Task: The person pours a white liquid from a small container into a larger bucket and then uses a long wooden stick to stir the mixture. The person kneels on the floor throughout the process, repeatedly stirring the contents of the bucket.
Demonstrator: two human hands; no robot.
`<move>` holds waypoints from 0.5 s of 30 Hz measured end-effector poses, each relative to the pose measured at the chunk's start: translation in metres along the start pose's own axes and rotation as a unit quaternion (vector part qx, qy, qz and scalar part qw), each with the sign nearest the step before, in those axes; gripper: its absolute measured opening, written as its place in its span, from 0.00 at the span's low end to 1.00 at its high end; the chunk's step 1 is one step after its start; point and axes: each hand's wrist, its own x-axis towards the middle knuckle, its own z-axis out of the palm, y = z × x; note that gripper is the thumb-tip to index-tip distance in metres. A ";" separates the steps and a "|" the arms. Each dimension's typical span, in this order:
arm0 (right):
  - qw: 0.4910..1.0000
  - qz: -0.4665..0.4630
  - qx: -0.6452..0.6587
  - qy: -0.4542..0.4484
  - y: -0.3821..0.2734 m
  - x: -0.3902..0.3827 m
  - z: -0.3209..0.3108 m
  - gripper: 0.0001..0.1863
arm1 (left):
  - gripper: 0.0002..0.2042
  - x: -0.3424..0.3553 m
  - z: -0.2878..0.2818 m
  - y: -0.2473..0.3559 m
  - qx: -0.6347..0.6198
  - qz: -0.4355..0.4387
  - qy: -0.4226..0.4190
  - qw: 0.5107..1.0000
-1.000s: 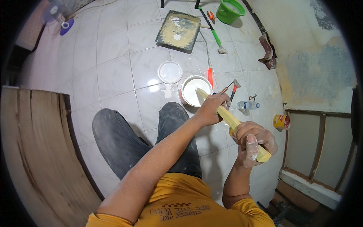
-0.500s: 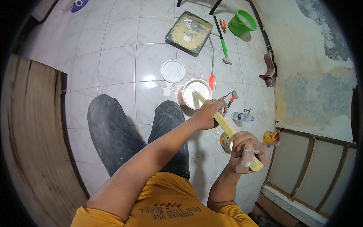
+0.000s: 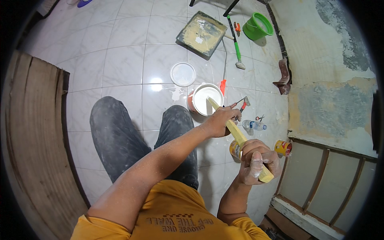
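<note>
Both hands are wrapped round a pale yellow wooden stick (image 3: 237, 133), which slants from the lower right down to a bucket (image 3: 191, 102) of white paint (image 3: 202, 99). My left hand (image 3: 222, 122) grips it lower down, close to the bucket's rim. Near the top end, my right hand (image 3: 257, 161) closes over the stick, its fingers and thumb smeared white. The stick's lower tip is in the paint. Beside the bucket lies a round white lid (image 3: 183, 74), with a white splash on the tiles below it.
Past the bucket are a paint tray (image 3: 201, 35), a green-handled brush (image 3: 237, 51), orange pliers (image 3: 237, 28) and a green bucket (image 3: 257, 26). A plastic bottle (image 3: 254, 125), a hammer-like tool (image 3: 244, 103) and yellow cans (image 3: 283, 148) stand or lie at right. A wooden panel (image 3: 40, 136) rises at left.
The stick's top end and my right hand have shifted slightly left and down. The grip of both hands is unchanged, and the whole view has moved a little.
</note>
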 end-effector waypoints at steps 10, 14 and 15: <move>0.999 -0.003 0.045 0.021 -0.003 -0.004 -0.005 0.13 | 0.16 -0.005 -0.011 0.011 0.028 -0.014 -0.013 0.999; 0.998 -0.011 0.052 0.040 0.002 -0.004 -0.027 0.10 | 0.18 0.000 0.015 0.010 0.044 -0.039 -0.015 0.998; 0.997 -0.011 0.059 0.047 0.000 -0.001 -0.036 0.09 | 0.19 0.002 0.023 0.014 0.056 -0.031 -0.011 0.998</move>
